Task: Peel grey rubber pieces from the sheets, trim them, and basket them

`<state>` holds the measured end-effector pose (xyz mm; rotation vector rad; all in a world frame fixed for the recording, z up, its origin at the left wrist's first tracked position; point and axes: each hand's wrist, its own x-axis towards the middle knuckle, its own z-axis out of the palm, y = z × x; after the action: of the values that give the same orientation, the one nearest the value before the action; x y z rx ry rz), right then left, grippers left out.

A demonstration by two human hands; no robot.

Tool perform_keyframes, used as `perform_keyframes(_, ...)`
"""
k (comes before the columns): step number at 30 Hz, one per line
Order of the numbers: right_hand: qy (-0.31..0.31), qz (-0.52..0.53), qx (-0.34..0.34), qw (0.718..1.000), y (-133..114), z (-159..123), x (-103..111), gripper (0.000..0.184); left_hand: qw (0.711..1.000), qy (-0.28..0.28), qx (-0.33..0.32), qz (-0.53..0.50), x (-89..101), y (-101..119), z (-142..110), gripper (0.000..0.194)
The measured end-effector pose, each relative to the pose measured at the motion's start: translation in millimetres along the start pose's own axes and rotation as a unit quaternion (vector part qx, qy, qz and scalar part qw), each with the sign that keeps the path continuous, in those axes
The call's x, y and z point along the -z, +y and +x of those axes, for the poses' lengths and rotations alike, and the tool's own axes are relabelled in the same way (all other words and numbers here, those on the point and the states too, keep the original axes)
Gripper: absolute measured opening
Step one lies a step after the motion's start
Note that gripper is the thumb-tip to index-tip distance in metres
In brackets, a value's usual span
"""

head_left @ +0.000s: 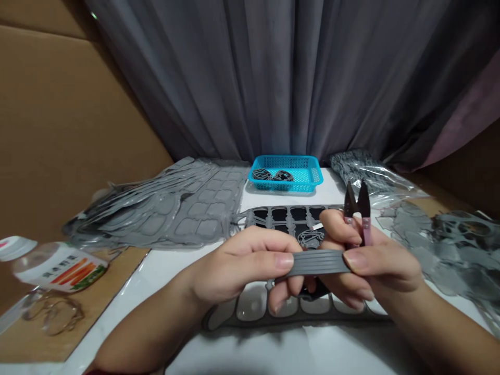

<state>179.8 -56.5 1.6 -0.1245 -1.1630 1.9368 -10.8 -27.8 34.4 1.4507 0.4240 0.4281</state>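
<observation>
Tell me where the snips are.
In the head view, the snips sit in the right hand, at picture right, blades up, just past the gray strip.

Molded sheets lie left of a plastic basket.

- Legible text: none can be read with certainty in this view.
- Landmark: blue plastic basket, at the far centre of the work surface; no marking can be read on it.
- Plastic bottle, well left of the blue plastic basket and nearer the camera: its white wrap-around label carries a row of dark East Asian characters, too blurred to read, beside a printed picture of carrots.
- Small white slip, below the blue plastic basket, on a dark grey moulded sheet: any print on it is too small to read.
</observation>
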Motion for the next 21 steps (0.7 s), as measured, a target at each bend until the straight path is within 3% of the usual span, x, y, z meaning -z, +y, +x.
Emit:
perform_keyframes(7, 0.003, -0.022, 0.012, 1.000, 1.0, 4.3, 5.2, 0.032, 0.996, 0.031, 0.009, -0.079, -3.4, -4.6, 3.9, 0.031)
perform_keyframes(11, 0.071, -0.203, 0.048, 0.975, -5.3, 4.7, 14.6, 0.035, 0.994, 0.087, 0.017, -0.063, -0.9, -2.6, 7.8, 0.027)
perform_keyframes(14, 0.129, -0.406, 0.089, 0.900, -17.0, 0.5, 19.8, 0.046, 0.992, 0.116, 0.014, -0.049, 0.4, -2.1, 9.8, 0.026)
perform_keyframes(18, 0.145, -0.629, 0.119, 0.754, -30.6, -7.4, 16.0, 0.051, 0.993, 0.106, 0.006, -0.060, 0.5, -5.0, 10.9, 0.024)
perform_keyframes(19, 0.139, -0.660, 0.120, 0.728, -32.2, -9.1, 13.8, 0.053, 0.993, 0.100, 0.001, -0.067, 0.5, -5.9, 11.2, 0.023)
perform_keyframes(21, 0.121, -0.690, 0.110, 0.705, -33.3, -11.8, 9.4, 0.056, 0.993, 0.087, -0.004, -0.077, 0.5, -7.3, 11.7, 0.022)
